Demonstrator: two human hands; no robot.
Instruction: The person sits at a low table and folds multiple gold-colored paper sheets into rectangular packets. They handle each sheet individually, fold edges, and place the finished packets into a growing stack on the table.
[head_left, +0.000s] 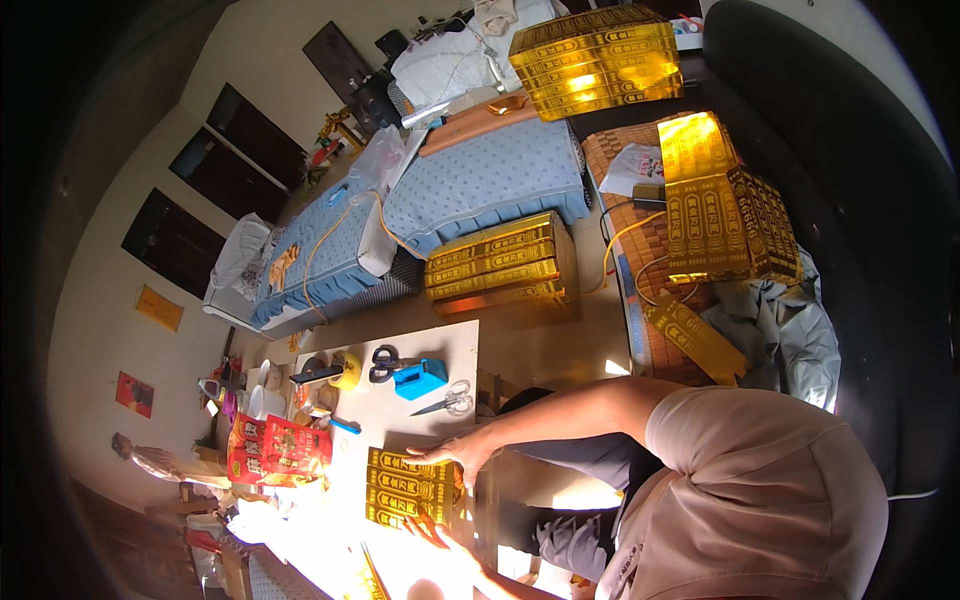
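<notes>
A gold box with printed patterns and writing lies on the white table before me. My right hand grips its upper right corner, fingers over the top face and thumb at the near side. Against the lower right edge of the same box is my left hand, its fingers spread and partly washed out by strong sunlight. Whether the left fingers press or hold the box cannot be made out. Below it in the picture, another gold printed piece lies in the glare.
On the table are black-handled scissors, a blue tape dispenser, clear-handled scissors, yellow tape, a blue pen or cutter and red food pouches. Stacked gold boxes stand on the floor beyond.
</notes>
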